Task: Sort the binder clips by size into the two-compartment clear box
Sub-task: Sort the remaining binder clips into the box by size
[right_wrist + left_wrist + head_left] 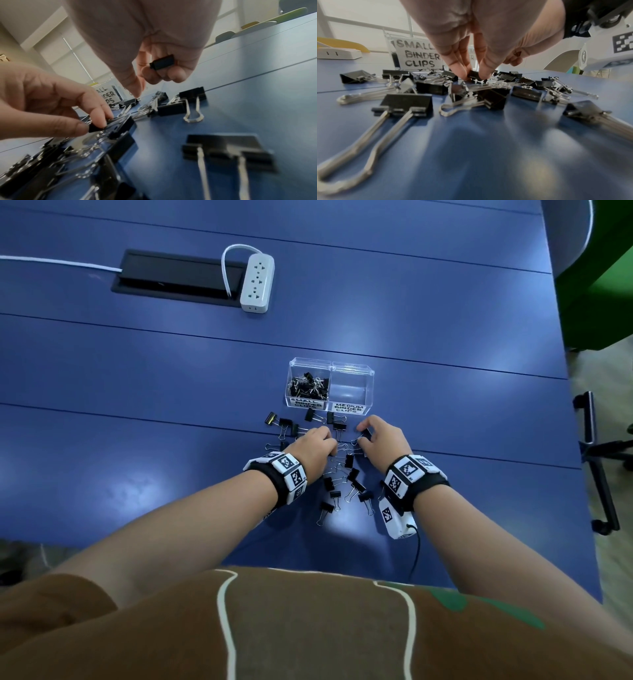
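The clear two-compartment box (352,367) stands on the blue table just beyond my hands. Its left half, labelled small binder clips (418,56), holds several small black clips (308,385); the right half, labelled medium, looks bare. Many black binder clips (346,481) lie scattered in front of the box and between my wrists. My left hand (474,75) pinches a small clip (475,77) in the pile, still down among the others. My right hand (150,75) keeps a black clip (162,62) tucked in its curled fingers, and its thumb tip touches another clip (131,101) on the table.
A white power strip (257,282) and a black cable hatch (178,273) lie far back on the left. The table's right edge runs close to my right arm, with a chair base (596,453) beyond it. Bare blue tabletop extends to the left.
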Demonstrator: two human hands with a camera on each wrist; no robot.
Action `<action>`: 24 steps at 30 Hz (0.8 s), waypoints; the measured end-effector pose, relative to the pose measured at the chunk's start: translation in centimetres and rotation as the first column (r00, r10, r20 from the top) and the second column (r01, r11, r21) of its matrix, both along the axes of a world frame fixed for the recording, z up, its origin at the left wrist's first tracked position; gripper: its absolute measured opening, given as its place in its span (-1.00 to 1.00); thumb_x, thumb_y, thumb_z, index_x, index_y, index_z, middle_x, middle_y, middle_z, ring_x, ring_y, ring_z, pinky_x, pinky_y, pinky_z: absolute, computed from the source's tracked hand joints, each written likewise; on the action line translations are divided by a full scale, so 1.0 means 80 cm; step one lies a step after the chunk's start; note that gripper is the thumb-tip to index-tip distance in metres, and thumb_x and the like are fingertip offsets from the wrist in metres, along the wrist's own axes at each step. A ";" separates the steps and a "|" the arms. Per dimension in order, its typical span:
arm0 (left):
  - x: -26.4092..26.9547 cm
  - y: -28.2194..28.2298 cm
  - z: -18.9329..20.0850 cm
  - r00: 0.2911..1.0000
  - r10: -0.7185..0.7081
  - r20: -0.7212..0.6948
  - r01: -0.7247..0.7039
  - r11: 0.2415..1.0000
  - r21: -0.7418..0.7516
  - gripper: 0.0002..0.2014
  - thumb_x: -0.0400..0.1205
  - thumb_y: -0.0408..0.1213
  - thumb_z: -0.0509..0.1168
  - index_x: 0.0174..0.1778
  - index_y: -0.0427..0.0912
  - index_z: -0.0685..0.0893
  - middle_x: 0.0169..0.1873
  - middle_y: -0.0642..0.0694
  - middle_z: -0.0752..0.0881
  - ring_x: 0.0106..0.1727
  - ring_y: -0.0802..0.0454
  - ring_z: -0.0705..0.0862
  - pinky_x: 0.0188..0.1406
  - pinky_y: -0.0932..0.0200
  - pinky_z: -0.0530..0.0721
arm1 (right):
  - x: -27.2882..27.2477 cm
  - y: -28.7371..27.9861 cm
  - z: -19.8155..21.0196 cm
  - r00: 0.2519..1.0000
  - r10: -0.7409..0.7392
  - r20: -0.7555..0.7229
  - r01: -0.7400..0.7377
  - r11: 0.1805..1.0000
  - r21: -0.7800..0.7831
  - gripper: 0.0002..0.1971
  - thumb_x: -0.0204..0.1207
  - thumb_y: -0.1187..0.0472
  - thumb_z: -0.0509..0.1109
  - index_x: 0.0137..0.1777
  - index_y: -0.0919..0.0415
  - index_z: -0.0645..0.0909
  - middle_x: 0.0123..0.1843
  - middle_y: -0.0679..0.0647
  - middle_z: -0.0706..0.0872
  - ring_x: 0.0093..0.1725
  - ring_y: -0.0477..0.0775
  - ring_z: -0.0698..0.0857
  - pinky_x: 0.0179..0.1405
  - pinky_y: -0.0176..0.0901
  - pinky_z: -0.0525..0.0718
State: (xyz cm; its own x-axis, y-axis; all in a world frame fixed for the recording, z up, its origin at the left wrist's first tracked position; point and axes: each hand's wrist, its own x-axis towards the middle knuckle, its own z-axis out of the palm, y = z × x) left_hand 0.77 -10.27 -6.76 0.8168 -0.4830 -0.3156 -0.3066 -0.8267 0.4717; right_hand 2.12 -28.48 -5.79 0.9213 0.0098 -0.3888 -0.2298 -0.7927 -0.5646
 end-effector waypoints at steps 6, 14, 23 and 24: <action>-0.002 0.006 0.004 1.000 -0.016 -0.027 0.015 0.998 -0.058 -0.68 0.53 -0.59 0.19 0.14 -0.29 0.67 0.15 -0.22 0.61 0.16 -0.22 0.60 0.17 -0.13 0.65 | -0.001 0.023 0.003 0.987 0.139 -0.084 -0.144 0.988 -0.053 -0.64 0.53 0.16 0.27 0.31 -0.13 0.51 -0.39 -0.04 0.53 -0.32 0.13 0.64 -0.16 -0.05 0.73; 0.003 0.054 0.015 0.949 0.275 0.152 -0.282 0.959 0.032 -0.62 0.52 -0.42 0.28 0.28 -0.22 0.57 0.26 -0.21 0.50 0.25 -0.19 0.49 0.27 -0.05 0.58 | 0.034 0.039 0.047 0.998 -0.046 -0.031 0.051 0.983 0.178 -0.90 0.53 0.26 0.27 0.01 0.10 0.53 -0.33 -0.06 0.52 -0.43 -0.03 0.50 -0.50 -0.26 0.45; -0.017 0.087 0.007 0.965 0.259 0.044 -0.260 0.966 0.004 -0.48 0.55 -0.37 0.28 0.48 -0.12 0.46 0.49 -0.27 0.36 0.47 -0.28 0.35 0.42 -0.18 0.50 | 0.104 0.113 0.071 0.989 0.112 0.094 -0.121 0.988 0.098 -0.74 0.48 0.39 0.22 0.11 0.17 0.58 -0.25 -0.01 0.61 -0.26 0.06 0.59 -0.17 -0.12 0.64; -0.018 0.090 0.008 0.960 0.274 0.051 -0.274 0.962 0.003 -0.47 0.55 -0.36 0.28 0.49 -0.14 0.45 0.51 -0.26 0.35 0.50 -0.28 0.34 0.45 -0.17 0.48 | 0.107 0.118 0.069 0.985 0.144 0.096 -0.151 0.986 0.065 -0.72 0.48 0.39 0.25 0.15 0.17 0.58 -0.15 0.02 0.64 -0.19 0.07 0.60 -0.07 -0.11 0.64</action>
